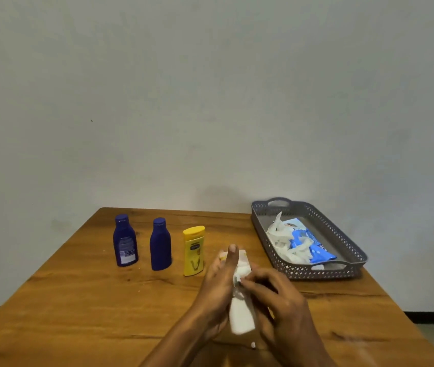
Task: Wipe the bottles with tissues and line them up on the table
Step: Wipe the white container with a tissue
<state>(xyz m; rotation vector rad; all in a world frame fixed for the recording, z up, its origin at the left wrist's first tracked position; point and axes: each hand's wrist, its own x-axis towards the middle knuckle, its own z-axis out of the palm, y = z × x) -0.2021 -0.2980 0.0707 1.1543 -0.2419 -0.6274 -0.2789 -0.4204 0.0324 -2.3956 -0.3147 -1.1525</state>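
Both hands' grip round white bottle [241, 313] w/ tissue [242, 271]; 3 bottles left, basket [343, 234] right.

A plain room in a home, going by the wooden table [78, 300] against a bare pale wall [210, 88], lotion bottles [160, 245] and a grey plastic tray [343, 239] of wipes [306, 243].

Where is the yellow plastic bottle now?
The yellow plastic bottle stands upright on the wooden table, right of the two dark blue bottles, just left of the hands.
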